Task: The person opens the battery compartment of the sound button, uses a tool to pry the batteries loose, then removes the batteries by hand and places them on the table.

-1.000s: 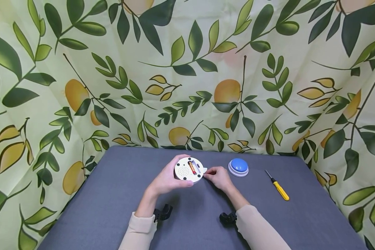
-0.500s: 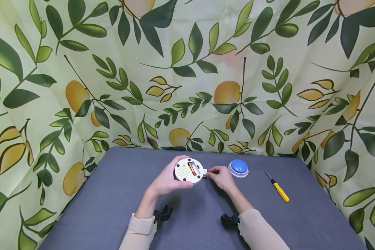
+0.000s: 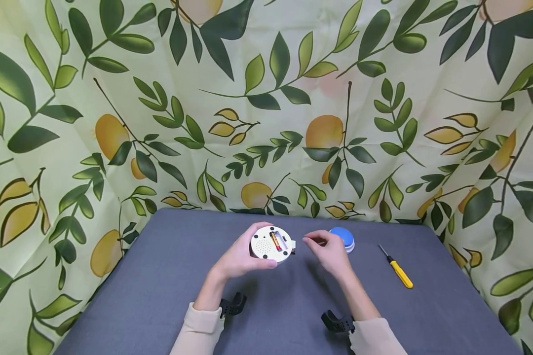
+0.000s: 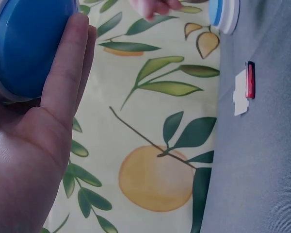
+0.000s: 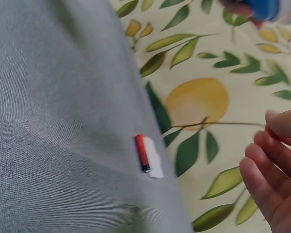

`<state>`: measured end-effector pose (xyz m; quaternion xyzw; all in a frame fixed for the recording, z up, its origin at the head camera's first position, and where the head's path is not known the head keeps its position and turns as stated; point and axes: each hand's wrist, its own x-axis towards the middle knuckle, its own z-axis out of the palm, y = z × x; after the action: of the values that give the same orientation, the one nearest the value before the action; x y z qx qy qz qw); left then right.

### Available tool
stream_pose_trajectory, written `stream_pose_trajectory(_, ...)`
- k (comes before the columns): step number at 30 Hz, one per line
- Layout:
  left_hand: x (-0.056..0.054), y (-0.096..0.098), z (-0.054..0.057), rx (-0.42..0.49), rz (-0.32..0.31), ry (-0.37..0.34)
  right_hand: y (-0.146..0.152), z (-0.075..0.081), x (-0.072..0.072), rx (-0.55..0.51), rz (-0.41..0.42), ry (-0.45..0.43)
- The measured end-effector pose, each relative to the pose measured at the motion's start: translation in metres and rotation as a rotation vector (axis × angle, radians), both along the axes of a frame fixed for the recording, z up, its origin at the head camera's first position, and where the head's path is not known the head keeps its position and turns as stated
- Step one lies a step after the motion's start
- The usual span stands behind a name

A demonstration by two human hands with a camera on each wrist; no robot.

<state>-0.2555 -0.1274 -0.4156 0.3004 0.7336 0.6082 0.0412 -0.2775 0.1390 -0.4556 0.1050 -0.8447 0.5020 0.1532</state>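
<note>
My left hand (image 3: 241, 255) grips a round white push-button light or buzzer (image 3: 262, 246) with its underside turned up toward me. Its battery bay is uncovered, and one battery (image 3: 275, 240) lies in it beside a bare slot. The blue dome (image 4: 26, 46) faces away, as the left wrist view shows. On the table behind it lie a white cover piece (image 4: 240, 94) and a red battery (image 4: 250, 82), side by side. My right hand (image 3: 330, 252) hovers to the right of these, fingers loosely curled, thumb near the index fingertip, with nothing visible between them.
A second blue-domed button (image 3: 344, 237) stands on the grey table (image 3: 173, 276), partly hidden behind my right hand. Farther right lies a screwdriver (image 3: 399, 272) with a yellow handle. A leaf-patterned cloth (image 3: 231, 172) hangs around the back and sides.
My right hand has drawn back to the right, away from the white cover piece. The red battery has come into view beside that piece. My left hand keeps the button almost still.
</note>
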Motion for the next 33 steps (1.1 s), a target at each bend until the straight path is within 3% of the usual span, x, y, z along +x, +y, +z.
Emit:
stream_pose_trajectory(15,-0.001,0.003,-0.003,-0.026,-0.003,-0.001,0.011,0.034,0.035,-0.009,0.094,0.16)
stream_pose_trajectory(23,0.0,0.01,-0.003,-0.036,-0.031,-0.015,0.012,0.044,0.044,-0.001,0.133,0.214)
stream_pose_trajectory(33,0.002,0.02,-0.008,-0.036,-0.078,-0.022,0.01,0.045,0.047,-0.014,0.182,0.222)
